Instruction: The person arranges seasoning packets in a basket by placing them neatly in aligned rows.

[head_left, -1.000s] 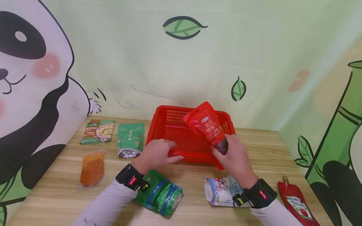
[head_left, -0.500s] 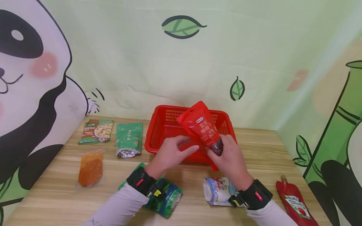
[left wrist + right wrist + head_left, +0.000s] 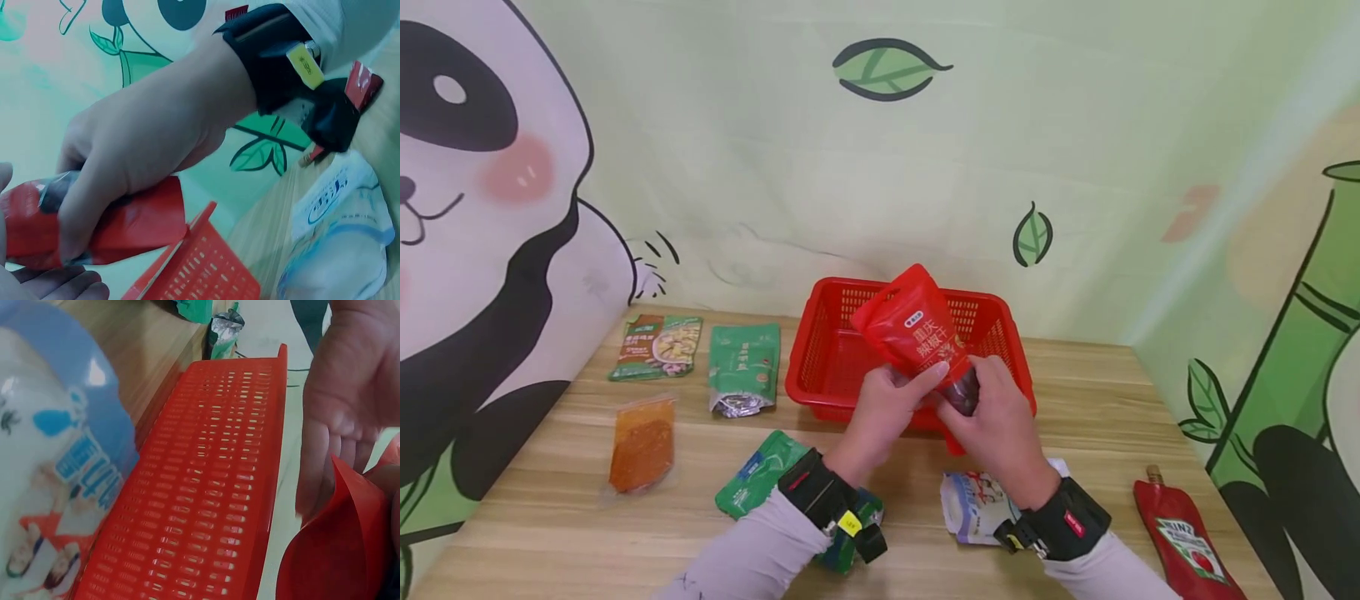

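Observation:
A red pouch of dried chilies (image 3: pixel 910 321) is held tilted above the front of the red plastic basket (image 3: pixel 842 358). My right hand (image 3: pixel 1000 421) grips its lower right end, with the thumb in front. From the left, my left hand (image 3: pixel 883 412) pinches the pouch, its thumb on the printed face and its fingers behind. The left wrist view shows the right hand (image 3: pixel 150 131) wrapped over the pouch (image 3: pixel 144 222). In the right wrist view, the left palm (image 3: pixel 350 387) and fingers reach behind the pouch's red edge (image 3: pixel 331 550). The basket's interior is partly hidden.
Left of the basket lie a food packet (image 3: pixel 658 348), a green pouch (image 3: pixel 745 362) and an orange packet (image 3: pixel 642 446). A green-and-blue pouch (image 3: pixel 760 479) sits under my left forearm. A white-and-blue pouch (image 3: pixel 973 508) and a red ketchup pouch (image 3: pixel 1183 533) lie to the right.
The left hand has moved right from the basket's front rim and taken hold of the pouch. The right hand has shifted slightly left with the pouch.

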`<state>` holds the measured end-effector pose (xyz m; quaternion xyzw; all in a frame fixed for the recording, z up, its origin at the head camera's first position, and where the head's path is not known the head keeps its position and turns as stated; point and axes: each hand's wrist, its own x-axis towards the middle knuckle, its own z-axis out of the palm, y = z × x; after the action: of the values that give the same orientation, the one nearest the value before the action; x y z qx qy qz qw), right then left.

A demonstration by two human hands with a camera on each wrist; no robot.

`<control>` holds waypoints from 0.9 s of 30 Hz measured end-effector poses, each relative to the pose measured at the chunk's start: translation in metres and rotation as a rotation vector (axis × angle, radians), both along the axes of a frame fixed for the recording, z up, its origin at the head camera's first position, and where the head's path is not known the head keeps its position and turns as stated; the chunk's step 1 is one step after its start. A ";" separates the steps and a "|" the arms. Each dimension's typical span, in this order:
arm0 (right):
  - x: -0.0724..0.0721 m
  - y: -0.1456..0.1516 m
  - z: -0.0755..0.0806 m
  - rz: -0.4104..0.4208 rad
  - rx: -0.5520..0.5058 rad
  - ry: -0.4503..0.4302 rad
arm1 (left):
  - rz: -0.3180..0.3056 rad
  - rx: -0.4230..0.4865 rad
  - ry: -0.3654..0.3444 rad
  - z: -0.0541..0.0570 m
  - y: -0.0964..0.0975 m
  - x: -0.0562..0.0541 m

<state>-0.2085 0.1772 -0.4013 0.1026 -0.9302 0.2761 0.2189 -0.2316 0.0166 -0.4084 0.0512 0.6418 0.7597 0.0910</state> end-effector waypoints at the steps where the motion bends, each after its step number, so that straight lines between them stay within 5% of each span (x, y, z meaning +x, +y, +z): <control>1: 0.001 -0.001 0.000 0.001 0.005 0.001 | 0.018 0.009 -0.006 0.000 0.003 0.000; 8: 0.004 -0.009 -0.003 0.008 0.033 0.024 | 0.110 0.034 -0.016 0.000 0.013 0.002; 16: 0.006 -0.015 -0.003 0.011 0.024 0.041 | 0.141 0.101 -0.005 0.002 0.015 0.007; 27: 0.008 -0.015 0.000 0.049 0.052 0.008 | 0.151 0.084 0.013 0.001 0.009 0.005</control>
<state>-0.2000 0.1621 -0.4011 0.1320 -0.9335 0.2565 0.2128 -0.2262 0.0261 -0.4070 0.0114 0.6120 0.7903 0.0272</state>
